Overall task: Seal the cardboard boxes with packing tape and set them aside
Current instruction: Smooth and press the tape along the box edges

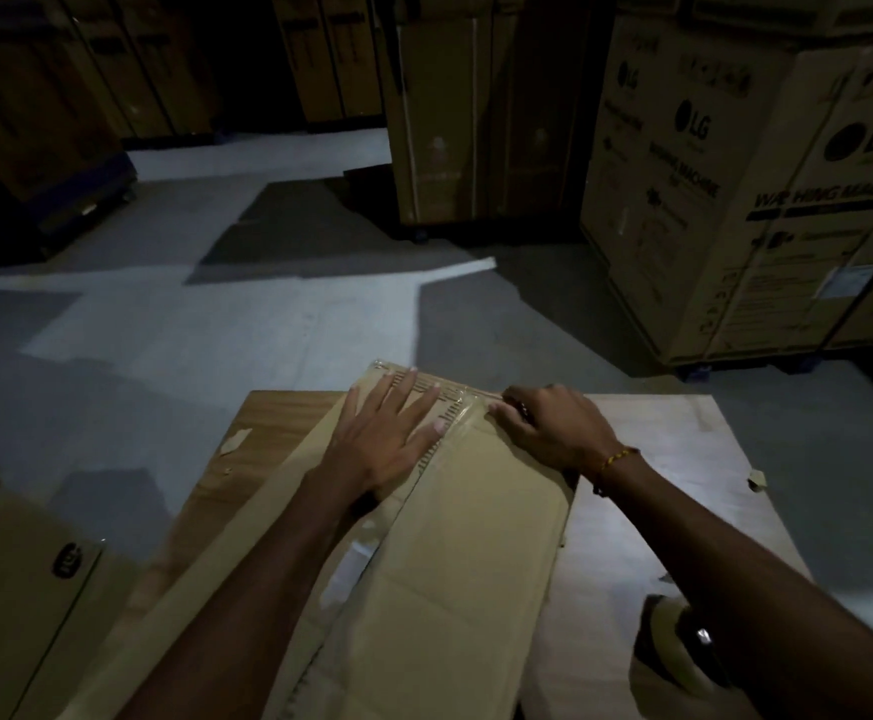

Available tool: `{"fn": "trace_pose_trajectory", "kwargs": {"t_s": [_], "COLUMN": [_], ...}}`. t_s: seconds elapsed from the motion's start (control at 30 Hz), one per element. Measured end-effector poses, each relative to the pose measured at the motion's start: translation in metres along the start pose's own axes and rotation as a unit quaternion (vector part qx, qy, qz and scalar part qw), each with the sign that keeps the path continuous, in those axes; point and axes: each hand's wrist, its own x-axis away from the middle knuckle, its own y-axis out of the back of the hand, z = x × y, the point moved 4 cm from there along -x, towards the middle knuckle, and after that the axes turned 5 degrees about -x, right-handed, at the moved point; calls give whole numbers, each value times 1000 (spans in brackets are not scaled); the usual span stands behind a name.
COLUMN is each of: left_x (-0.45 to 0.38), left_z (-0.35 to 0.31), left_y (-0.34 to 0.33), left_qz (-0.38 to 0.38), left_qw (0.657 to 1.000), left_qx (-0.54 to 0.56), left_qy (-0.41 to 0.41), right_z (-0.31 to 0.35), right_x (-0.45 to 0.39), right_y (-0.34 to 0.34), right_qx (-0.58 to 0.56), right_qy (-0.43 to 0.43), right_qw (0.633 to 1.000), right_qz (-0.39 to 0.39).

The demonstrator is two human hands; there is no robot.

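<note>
**Flat carton, fresh tape: light and bendy, best handled by the edges**

Nearest, at about 5 o'clock, a tape roll (676, 641) sits on the tabletop (684, 459) close under the right forearm, dim and partly hidden. At 7 o'clock a printed carton (24, 589) stands beside the bench.

Centre frame, the flattened cardboard box (455, 537) lies on the tabletop, running from 6 o'clock up toward 12, its far end overhanging the edge a little. A strip of clear packing tape (463, 407) crosses that far end along the seam and looks glossy.

The left hand (387, 433) lies spread flat, fingers straight, pressing the panel down beside the tape. The right hand (554, 423), just to its 3 o'clock, has fingers curled with the tips on the tape; whether it pinches the tape end or only rubs it down I cannot tell.

My judgement: the box is light, thin and floppy along its creases, so it would sag if lifted by one corner. The taped surface is likely slick. The long side edges, one per hand, look like the surest hold for setting it aside.

Farther off, from 12 to 2 o'clock, tall appliance cartons (735, 200) stand on the floor (216, 330).
</note>
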Motion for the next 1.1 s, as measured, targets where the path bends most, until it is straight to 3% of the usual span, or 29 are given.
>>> {"fn": "trace_pose_trajectory", "kwargs": {"t_s": [0.13,0.33,0.57,0.9,1.1], "left_x": [-6,-11,-11,-8,-34], "left_z": [0,-5,-7,-6,-1], "left_y": [1,-1,-1,-1,13], "left_qz": [-54,-79,-70,-71,-70], "left_qw": [996,992,993,994,997], "left_qx": [-1,-11,-18,-14,-14], "left_qy": [67,102,97,84,-35], "right_z": [1,26,53,52,47], "right_x": [-39,-36,-4,15,-7], "right_y": [7,-2,-13,-17,-13], "right_qx": [-6,123,113,76,79], "right_qy": [48,170,92,123,91], "right_qw": [999,978,989,988,991], "right_qz": [19,-4,0,61,65]}}
